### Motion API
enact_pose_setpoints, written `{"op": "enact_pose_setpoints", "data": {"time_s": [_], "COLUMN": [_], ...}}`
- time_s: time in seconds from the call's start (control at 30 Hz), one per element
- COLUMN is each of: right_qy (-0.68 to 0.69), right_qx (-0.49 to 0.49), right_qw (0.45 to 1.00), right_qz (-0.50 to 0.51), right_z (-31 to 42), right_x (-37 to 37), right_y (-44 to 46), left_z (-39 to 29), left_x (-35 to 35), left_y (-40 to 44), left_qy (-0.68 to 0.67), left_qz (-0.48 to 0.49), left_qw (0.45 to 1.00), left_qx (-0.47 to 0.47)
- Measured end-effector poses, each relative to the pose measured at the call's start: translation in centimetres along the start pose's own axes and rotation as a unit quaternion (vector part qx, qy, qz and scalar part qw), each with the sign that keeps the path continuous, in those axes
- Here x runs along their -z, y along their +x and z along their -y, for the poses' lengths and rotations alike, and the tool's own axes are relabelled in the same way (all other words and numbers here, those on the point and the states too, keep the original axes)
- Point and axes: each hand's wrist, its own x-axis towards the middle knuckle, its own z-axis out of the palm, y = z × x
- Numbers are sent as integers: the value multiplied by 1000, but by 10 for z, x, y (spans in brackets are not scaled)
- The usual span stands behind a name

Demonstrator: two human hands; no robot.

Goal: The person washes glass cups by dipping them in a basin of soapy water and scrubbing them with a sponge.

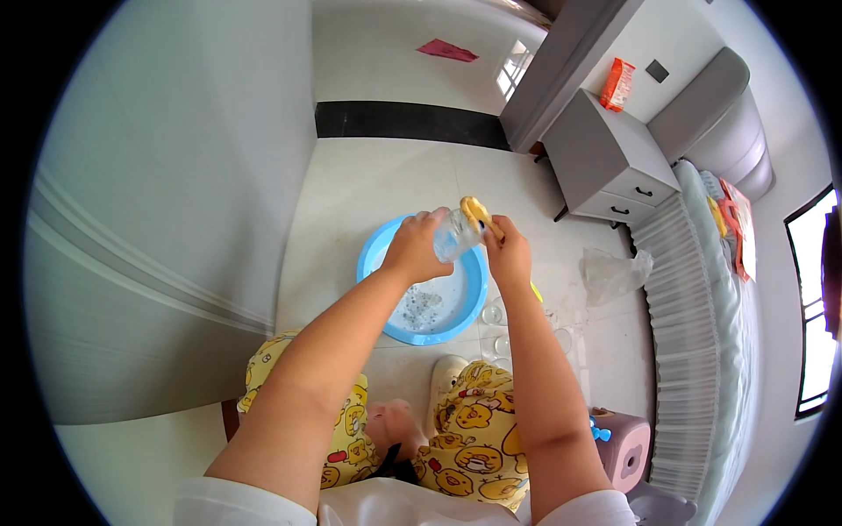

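Observation:
Above a blue basin [482, 289] of sudsy water, my left hand [417, 248] is wrapped round a clear glass [453, 237], which is tilted with its mouth toward the right. My right hand [509, 252] grips the handle of a yellowish brush or sponge [476, 213], whose head is at the glass's rim. Small bubbles float in the lower left part of the basin. Several clear glasses [493, 314] stand on the floor just right of the basin, partly hidden by my right forearm.
A grey nightstand [605, 158] bearing an orange packet [617, 85] stands at the upper right, beside a bed with a pleated skirt [680, 307]. A clear plastic bag [614, 276] lies on the floor. A pink stool [624, 451] is at the lower right. A dark threshold [412, 123] crosses the doorway.

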Motion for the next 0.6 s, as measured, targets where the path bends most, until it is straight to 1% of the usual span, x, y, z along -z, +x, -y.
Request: {"op": "enact_pose_setpoints", "data": {"time_s": [0.03, 0.1, 0.17, 0.23, 0.27, 0.33, 0.43, 0.47, 0.53, 0.57, 0.6], "right_qy": [28, 18, 6, -40, -39, 21, -13, -12, -106, -106, -69], "right_qx": [1, 19, 35, -46, -46, 30, 47, 46, -51, -51, -15], "right_qw": [1000, 1000, 999, 997, 997, 999, 999, 999, 990, 990, 996], "right_qz": [10, 7, 2, 43, 43, 4, -5, -6, 76, 77, 55], "right_z": [3, 4, -1, -6, -7, 2, 1, -3, -8, -10, -8], "right_x": [1, -2, 0, 1, 0, 1, -4, -4, -4, -5, -4], "right_y": [-1, 0, -2, 0, 0, -1, 1, 0, 3, 3, 3], "left_z": [3, 7, 7, 5, 5, 8, 8, 7, 5, 5, 6], "left_x": [0, -2, 1, 2, 1, -2, -3, -2, 0, -1, -3], "left_y": [0, 0, -1, 0, -1, -2, -2, -2, -1, -2, -4], "left_qy": [0, 19, 26, 34, 31, 28, 42, 51, 62, 63, 63], "left_qz": [-1, -20, -5, 8, 7, 8, 7, 22, 33, 34, 35], "left_qw": [1000, 999, 999, 999, 999, 998, 997, 996, 996, 995, 995], "left_qx": [1, -36, -35, -34, -43, -49, -67, -63, -59, -66, -73]}}
